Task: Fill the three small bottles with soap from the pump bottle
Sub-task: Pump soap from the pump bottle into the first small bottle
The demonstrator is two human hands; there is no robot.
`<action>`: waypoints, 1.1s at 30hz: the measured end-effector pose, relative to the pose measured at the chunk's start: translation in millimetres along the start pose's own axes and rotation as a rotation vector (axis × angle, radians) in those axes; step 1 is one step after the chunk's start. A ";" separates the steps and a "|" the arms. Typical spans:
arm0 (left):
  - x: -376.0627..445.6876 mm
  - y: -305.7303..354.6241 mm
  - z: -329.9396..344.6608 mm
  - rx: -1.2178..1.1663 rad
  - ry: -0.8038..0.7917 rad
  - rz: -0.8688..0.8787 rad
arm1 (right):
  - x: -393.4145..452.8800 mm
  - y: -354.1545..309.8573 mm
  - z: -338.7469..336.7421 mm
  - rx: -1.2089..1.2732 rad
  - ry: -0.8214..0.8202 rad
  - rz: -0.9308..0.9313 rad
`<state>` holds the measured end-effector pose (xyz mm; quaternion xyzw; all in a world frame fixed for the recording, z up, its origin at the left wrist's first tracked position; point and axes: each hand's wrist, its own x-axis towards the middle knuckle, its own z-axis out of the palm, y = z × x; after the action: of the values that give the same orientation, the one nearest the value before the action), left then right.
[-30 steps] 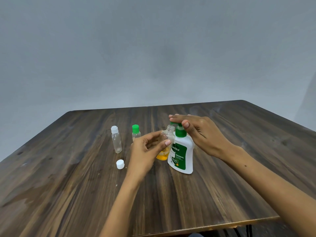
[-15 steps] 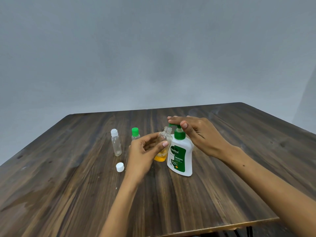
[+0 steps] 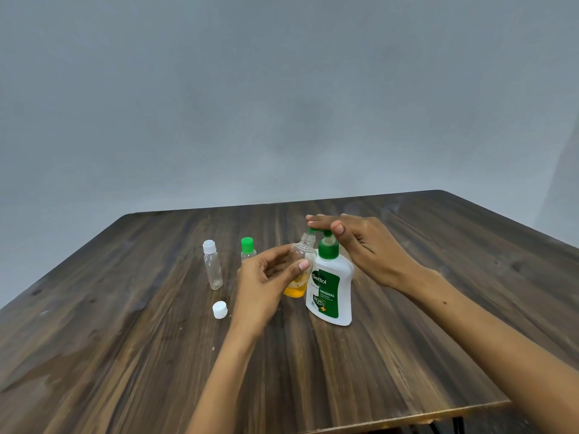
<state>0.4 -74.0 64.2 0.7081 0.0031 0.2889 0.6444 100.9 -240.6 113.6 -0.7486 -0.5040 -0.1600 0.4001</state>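
Three small clear bottles stand toward the middle of the dark wood-grain tabletop point(image 3: 407, 355). One, the uncapped bottle point(image 3: 301, 261), is tilted with its open neck just under the green spout of the pump bottle point(image 3: 330, 286); a layer of orange-yellow soap sits in its base. The left hand point(image 3: 266, 286) holds this bottle, thumb across the near side and fingers point(image 3: 282, 253) curled around the far side. The pump bottle, white with a green Dettol label, stands upright just to the right of it, touching or nearly touching. The right hand point(image 3: 360, 245) lies flat over the green pump head, fingers straight and laid along the top, thumb pointing down beside the pump collar.

To the left, the white-capped bottle point(image 3: 213, 266) stands upright and looks empty. Between it and the left hand stands the green-capped bottle point(image 3: 247, 249), its lower body hidden behind the hand, so its contents cannot be told. A loose white cap point(image 3: 220, 309) lies on the tabletop near the left wrist, in front of the white-capped bottle. Both forearms reach in from the near edge, and a plain grey wall point(image 3: 282, 104) rises behind.
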 end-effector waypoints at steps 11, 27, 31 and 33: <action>0.8 -3.6 -1.5 0.013 0.010 -0.007 | -1.0 0.3 1.0 0.021 0.002 0.005; 0.0 -2.7 -0.3 -0.013 0.012 -0.017 | 2.6 -0.3 -7.4 0.002 -0.035 -0.034; 1.1 -1.8 0.3 -0.004 0.016 -0.017 | 1.8 -0.2 -6.4 -0.002 -0.033 -0.059; 1.8 -0.8 0.4 -0.004 0.017 -0.018 | 1.0 -0.3 -6.0 -0.026 -0.037 -0.068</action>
<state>2.3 -73.6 64.3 0.7041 0.0145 0.2890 0.6485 102.1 -244.5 118.1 -0.7388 -0.5345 -0.1662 0.3754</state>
